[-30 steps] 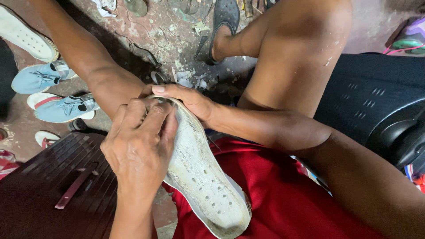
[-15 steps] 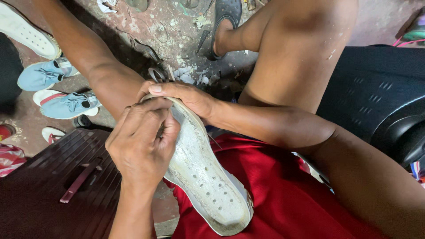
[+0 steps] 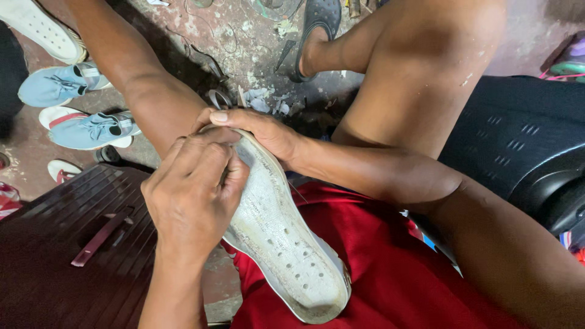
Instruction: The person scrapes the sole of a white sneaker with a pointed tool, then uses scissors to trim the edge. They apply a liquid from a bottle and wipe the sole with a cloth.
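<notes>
White shoe [image 3: 286, 250] sole-up across red-clad lap, toe gripped by right hand [image 3: 262, 131], left hand [image 3: 192, 195] pinched shut at sole edge on something too small to tell; probably light, rubber sole flexible, best held at toe and edges.

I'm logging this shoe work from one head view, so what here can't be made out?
- Head view: whatever the left hand pinches is hidden by its curled fingers.
- Toe end of the white shoe is covered by both hands; the right hand wraps it.
- The shoe's upper faces away; only the sole shows.
- Thin thread near the right wrist: too fine to trace.
- Pale shoe at top left is cut off by the edge.
</notes>
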